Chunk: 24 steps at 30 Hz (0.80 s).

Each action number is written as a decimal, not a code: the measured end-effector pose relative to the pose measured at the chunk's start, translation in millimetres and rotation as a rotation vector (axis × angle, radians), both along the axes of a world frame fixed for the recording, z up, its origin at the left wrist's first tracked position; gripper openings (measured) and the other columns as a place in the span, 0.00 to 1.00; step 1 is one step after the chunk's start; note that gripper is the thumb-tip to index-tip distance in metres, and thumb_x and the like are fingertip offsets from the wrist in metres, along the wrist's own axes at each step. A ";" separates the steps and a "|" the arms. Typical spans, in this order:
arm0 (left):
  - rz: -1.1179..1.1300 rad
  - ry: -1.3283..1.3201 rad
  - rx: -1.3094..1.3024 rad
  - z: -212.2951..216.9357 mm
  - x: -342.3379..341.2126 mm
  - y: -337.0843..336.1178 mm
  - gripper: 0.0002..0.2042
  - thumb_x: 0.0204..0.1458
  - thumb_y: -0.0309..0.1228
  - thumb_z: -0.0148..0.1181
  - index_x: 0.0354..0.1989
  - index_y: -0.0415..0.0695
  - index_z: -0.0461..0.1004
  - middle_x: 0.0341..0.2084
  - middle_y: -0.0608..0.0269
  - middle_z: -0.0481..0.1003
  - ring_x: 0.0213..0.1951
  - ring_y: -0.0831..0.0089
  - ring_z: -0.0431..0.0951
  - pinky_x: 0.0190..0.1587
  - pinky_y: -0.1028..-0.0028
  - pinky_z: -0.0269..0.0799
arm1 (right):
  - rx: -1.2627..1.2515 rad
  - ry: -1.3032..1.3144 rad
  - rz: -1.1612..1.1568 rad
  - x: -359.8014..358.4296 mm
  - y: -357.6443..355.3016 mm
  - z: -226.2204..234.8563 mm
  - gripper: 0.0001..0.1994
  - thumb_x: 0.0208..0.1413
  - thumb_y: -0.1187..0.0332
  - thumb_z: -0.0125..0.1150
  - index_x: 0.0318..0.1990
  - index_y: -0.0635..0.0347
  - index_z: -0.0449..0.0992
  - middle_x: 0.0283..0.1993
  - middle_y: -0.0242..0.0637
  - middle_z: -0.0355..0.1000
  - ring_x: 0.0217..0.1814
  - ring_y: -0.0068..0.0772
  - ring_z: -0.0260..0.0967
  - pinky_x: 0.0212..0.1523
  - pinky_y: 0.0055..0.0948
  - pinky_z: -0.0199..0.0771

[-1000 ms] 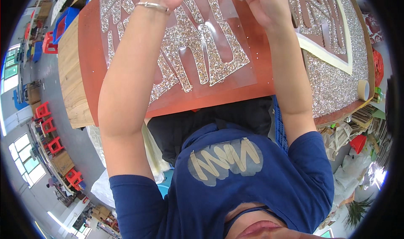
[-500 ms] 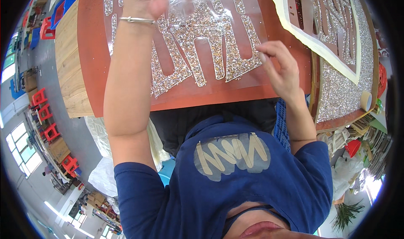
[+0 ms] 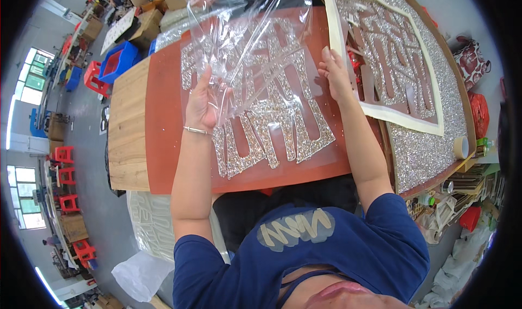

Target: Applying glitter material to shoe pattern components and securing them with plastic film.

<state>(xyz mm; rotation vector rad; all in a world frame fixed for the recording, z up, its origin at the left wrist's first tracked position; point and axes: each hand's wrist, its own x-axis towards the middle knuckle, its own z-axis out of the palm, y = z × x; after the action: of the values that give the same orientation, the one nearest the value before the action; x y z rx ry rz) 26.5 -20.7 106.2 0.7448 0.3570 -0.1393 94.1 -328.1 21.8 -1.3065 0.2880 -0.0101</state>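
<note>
The wooden tabletop (image 3: 128,140) is partly covered by a reddish mat (image 3: 166,113), on which a clear sheet (image 3: 272,116) with glittery shapes is laid; at right, silver glitter (image 3: 421,156) is spread beneath a cream-bordered panel (image 3: 403,119).

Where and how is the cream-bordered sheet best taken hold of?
Probably by the near edge of its cream border, with the right hand coming from the person's side: that plain strip faces the person, and gripping there avoids the glittering, patterned middle.
</note>
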 end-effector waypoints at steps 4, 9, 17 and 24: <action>-0.178 -0.095 -0.292 4.1 5.4 23.5 0.10 0.55 0.32 0.59 0.39 0.38 0.72 0.30 0.57 0.77 0.27 0.68 0.79 0.28 0.70 0.81 | 0.044 -0.135 0.174 29.8 25.7 -14.3 0.43 0.55 0.48 0.59 0.68 0.64 0.45 0.69 0.48 0.49 0.71 0.44 0.45 0.69 0.43 0.42; -0.118 -0.088 -0.256 9.6 23.5 25.9 0.10 0.55 0.32 0.59 0.39 0.38 0.71 0.30 0.56 0.77 0.28 0.66 0.79 0.30 0.71 0.81 | 0.381 -0.156 0.337 77.9 54.1 -25.3 0.46 0.53 0.44 0.59 0.69 0.61 0.43 0.69 0.48 0.49 0.71 0.47 0.46 0.69 0.46 0.44; -0.052 -0.155 0.146 32.3 44.6 30.4 0.23 0.48 0.37 0.68 0.48 0.39 0.68 0.33 0.59 0.74 0.28 0.72 0.76 0.27 0.66 0.73 | 0.658 0.213 0.670 76.0 77.6 -67.8 0.28 0.53 0.51 0.61 0.56 0.61 0.67 0.58 0.48 0.66 0.59 0.45 0.64 0.58 0.48 0.64; 0.134 -0.015 1.285 -4.8 36.2 79.5 0.25 0.45 0.31 0.69 0.48 0.34 0.64 0.28 0.51 0.75 0.25 0.69 0.79 0.25 0.70 0.77 | 0.417 0.422 0.637 -2.6 40.4 -29.8 0.14 0.58 0.66 0.54 0.46 0.69 0.71 0.40 0.46 0.76 0.33 0.33 0.76 0.32 0.27 0.79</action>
<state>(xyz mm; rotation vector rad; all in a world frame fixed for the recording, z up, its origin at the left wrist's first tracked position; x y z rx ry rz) 62.7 58.9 101.3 1.9805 0.4685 0.2623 91.5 -287.7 -8.0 -0.9260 0.2044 0.8305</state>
